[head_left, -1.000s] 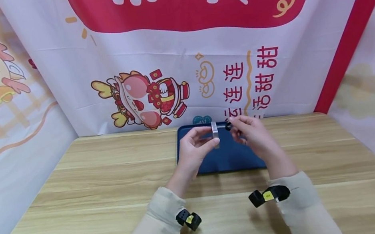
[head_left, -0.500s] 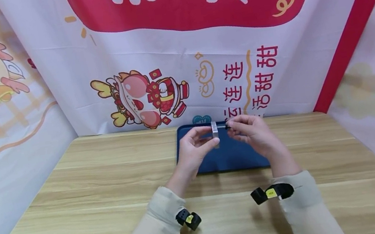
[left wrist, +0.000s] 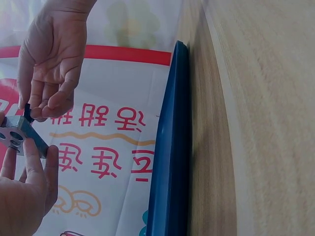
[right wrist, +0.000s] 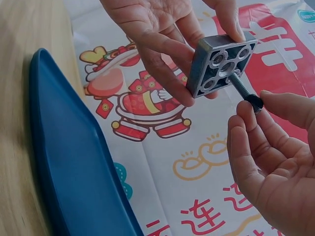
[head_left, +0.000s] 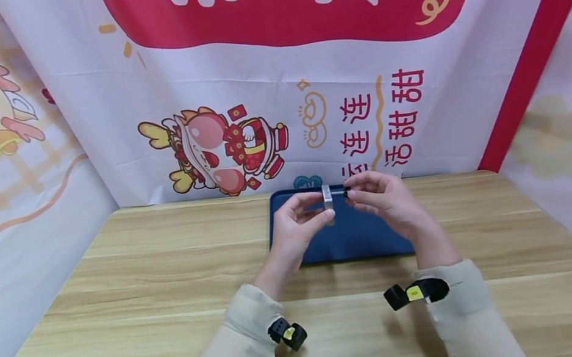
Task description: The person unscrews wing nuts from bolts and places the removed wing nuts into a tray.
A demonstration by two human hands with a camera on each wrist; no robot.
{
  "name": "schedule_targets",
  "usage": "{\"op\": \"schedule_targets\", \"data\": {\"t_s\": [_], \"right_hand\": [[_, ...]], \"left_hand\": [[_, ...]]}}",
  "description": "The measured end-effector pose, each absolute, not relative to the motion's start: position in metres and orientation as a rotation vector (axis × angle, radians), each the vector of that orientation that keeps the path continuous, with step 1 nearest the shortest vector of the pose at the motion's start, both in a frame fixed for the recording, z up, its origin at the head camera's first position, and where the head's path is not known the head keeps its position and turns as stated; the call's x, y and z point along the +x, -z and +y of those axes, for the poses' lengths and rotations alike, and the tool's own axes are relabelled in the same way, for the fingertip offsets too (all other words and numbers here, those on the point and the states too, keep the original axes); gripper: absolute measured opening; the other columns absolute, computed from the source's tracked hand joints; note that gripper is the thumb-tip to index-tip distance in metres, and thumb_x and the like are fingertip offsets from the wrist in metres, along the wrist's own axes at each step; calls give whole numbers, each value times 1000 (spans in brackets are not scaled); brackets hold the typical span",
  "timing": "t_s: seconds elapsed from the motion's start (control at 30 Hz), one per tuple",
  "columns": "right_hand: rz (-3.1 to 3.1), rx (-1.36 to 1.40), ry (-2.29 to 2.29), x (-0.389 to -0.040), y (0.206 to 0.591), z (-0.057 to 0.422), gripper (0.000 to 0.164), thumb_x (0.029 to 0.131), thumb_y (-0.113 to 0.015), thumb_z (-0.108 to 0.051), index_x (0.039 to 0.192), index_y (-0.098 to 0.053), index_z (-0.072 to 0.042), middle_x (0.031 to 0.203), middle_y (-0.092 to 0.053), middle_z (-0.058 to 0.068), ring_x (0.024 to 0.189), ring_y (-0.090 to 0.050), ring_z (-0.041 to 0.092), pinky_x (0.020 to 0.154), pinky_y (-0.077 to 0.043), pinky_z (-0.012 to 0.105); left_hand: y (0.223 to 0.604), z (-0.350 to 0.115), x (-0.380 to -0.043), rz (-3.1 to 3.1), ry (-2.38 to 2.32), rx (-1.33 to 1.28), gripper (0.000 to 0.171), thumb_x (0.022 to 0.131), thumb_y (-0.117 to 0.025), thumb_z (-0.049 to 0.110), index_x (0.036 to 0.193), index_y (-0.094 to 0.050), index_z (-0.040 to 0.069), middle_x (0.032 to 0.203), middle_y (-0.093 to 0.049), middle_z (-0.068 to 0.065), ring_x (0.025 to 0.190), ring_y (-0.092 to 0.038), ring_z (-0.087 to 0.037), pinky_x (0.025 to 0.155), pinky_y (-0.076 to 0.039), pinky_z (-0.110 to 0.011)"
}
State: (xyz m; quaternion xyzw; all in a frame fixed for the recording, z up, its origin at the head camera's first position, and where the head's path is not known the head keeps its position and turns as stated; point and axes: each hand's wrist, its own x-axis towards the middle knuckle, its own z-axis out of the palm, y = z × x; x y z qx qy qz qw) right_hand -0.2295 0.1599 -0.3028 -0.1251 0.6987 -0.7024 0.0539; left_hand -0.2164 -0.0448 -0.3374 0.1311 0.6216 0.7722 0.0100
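Observation:
My left hand point(head_left: 295, 226) grips a square metal block point(right wrist: 216, 76) by its edges, thumb on one side and fingers on the other. The right wrist view shows round holes at the block's corners and a larger one in its middle. A threaded screw point(right wrist: 239, 86) with a black head point(right wrist: 254, 102) stands out from the middle hole, most of its shank visible. The thumb and fingertips of my right hand point(head_left: 386, 203) pinch that black head. Both hands hold the pieces in the air above the blue tray point(head_left: 361, 235).
The tray lies on a wood-grain table point(head_left: 170, 294), close to its back edge. Behind it hangs a printed white and red cloth point(head_left: 248, 73), with more printed cloth at both sides. A black camera strap point(head_left: 287, 334) sits on each sleeve cuff.
My right fingers have changed their pinch on the screw's black head and come slightly left, while that wrist has shifted a little right. The left hand and the block have stayed put.

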Motion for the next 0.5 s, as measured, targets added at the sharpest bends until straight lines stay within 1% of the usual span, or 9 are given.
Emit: {"op": "schedule_targets", "data": {"t_s": [0.13,0.37,0.5], "right_hand": [[2188,-403,2091,-229,304,160,25,93,-68,-10,118,-64,-8,91,-65,-6,88,-65,9,88,-58,26],[2331,-444,1999,-231,305,160,37,93,-69,-11,126,-58,0,93,-62,-4,89,-61,10,84,-57,23],[2383,-440,1963,-230,305,160,36,93,-69,-12,125,-58,0,95,-63,-4,90,-62,11,85,-57,24]], "left_hand": [[337,-44,-216,1938,-2409,405,34,90,-70,2,123,-61,2,127,-65,-15,103,-66,-18,98,-56,-37],[338,-44,-215,1943,-2410,407,36,89,-71,2,124,-61,2,126,-65,-15,103,-66,-19,99,-55,-38],[338,-44,-215,1939,-2411,410,36,89,-71,2,124,-61,2,127,-65,-16,103,-66,-19,99,-55,-38]]}}
